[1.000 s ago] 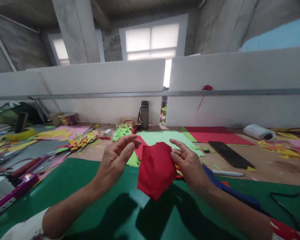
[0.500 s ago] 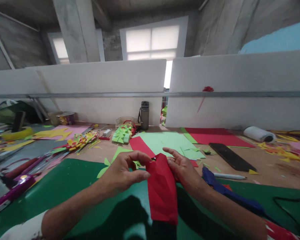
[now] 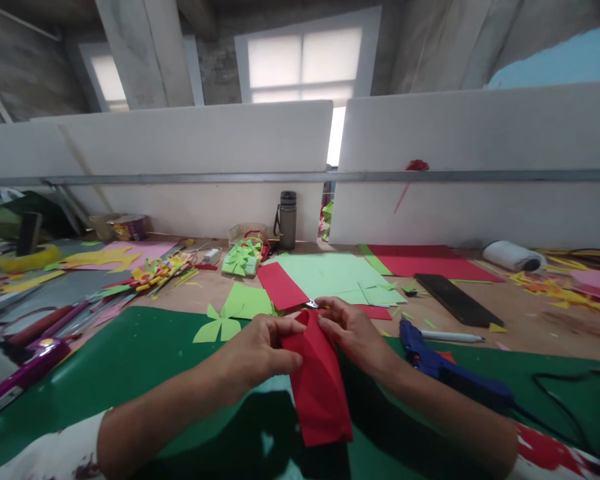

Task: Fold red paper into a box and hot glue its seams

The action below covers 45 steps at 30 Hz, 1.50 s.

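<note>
A folded red paper piece (image 3: 317, 387) hangs over the green cutting mat (image 3: 145, 353), held at its top end by both hands. My left hand (image 3: 260, 347) pinches its upper left edge, thumb on the paper. Fingers of my right hand (image 3: 353, 330) are curled onto the upper right edge, close against the left. The paper's lower end points toward me. A blue glue gun (image 3: 445, 363) lies just right of my right forearm.
Light green sheets (image 3: 330, 273), red sheets (image 3: 425, 261) and a green cut-out shape (image 3: 219, 327) lie beyond the mat. A grey bottle (image 3: 288, 220), black strip (image 3: 453, 299), white pen (image 3: 450, 337), white roll (image 3: 513, 256), and coloured scraps (image 3: 160, 273) crowd the table. White partitions (image 3: 180, 160) stand behind.
My left hand went from open and apart to pinching the red paper. Both hands came together and lower, and the paper turned narrower and longer.
</note>
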Each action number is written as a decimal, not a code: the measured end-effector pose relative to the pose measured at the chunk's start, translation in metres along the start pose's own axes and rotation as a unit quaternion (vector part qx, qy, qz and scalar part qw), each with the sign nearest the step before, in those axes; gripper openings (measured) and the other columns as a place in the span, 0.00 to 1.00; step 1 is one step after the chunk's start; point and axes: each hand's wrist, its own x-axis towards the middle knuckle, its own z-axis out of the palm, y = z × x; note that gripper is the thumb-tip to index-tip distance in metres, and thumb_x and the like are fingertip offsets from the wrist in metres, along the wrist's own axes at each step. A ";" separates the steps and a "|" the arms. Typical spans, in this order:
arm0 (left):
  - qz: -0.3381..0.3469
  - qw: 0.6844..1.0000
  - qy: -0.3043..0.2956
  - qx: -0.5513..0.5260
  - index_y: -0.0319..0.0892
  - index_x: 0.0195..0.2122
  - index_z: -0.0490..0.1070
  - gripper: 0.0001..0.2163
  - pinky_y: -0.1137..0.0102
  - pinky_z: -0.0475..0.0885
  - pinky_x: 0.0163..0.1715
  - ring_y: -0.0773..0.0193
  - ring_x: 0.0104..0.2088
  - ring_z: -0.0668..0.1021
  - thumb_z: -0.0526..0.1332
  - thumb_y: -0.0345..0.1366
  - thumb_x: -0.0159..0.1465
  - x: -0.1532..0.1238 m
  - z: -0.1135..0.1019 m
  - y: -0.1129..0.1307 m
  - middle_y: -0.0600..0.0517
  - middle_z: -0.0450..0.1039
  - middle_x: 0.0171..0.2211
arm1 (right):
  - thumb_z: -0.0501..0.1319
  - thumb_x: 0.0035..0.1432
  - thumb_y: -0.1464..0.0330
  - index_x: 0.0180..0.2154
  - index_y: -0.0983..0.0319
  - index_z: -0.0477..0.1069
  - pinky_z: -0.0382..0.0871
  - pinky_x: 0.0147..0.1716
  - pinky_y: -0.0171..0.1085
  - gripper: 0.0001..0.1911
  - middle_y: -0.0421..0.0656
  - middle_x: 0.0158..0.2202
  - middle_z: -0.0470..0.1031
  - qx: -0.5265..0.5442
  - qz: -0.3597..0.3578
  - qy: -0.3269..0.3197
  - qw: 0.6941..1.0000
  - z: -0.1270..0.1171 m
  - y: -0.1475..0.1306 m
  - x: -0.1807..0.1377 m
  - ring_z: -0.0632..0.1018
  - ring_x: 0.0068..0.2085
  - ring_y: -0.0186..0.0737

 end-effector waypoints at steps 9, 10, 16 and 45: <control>0.046 0.994 0.091 0.027 0.37 0.32 0.72 0.10 0.76 0.54 0.18 0.73 0.18 0.60 0.60 0.30 0.47 0.002 -0.008 -0.008 0.58 0.64 0.19 | 0.52 0.60 0.60 0.22 0.62 0.65 0.58 0.27 0.34 0.18 0.38 0.22 0.67 -0.117 -0.075 0.029 0.990 -0.009 -0.020 -0.011 0.67 0.26 0.34; 0.050 0.994 0.098 0.024 0.37 0.31 0.71 0.09 0.76 0.54 0.18 0.73 0.18 0.60 0.60 0.31 0.47 0.002 -0.008 -0.008 0.58 0.63 0.18 | 0.50 0.61 0.59 0.22 0.62 0.64 0.58 0.27 0.34 0.20 0.38 0.22 0.66 -0.132 -0.086 0.028 0.987 -0.007 -0.023 -0.015 0.67 0.26 0.34; 0.069 0.992 0.102 0.007 0.37 0.31 0.70 0.09 0.77 0.55 0.17 0.74 0.17 0.61 0.61 0.30 0.48 0.000 -0.002 -0.007 0.58 0.64 0.18 | 0.58 0.56 0.66 0.32 0.61 0.66 0.64 0.32 0.37 0.05 0.41 0.29 0.71 -0.289 -0.221 0.013 0.931 0.007 -0.037 -0.037 0.72 0.31 0.38; 0.074 0.993 0.088 0.027 0.37 0.24 0.69 0.08 0.75 0.60 0.25 0.70 0.23 0.67 0.66 0.34 0.48 0.002 -0.004 -0.010 0.55 0.68 0.22 | 0.52 0.61 0.69 0.38 0.61 0.69 0.66 0.34 0.35 0.08 0.42 0.33 0.73 -0.208 -0.195 -0.038 0.958 0.002 -0.048 -0.034 0.73 0.33 0.35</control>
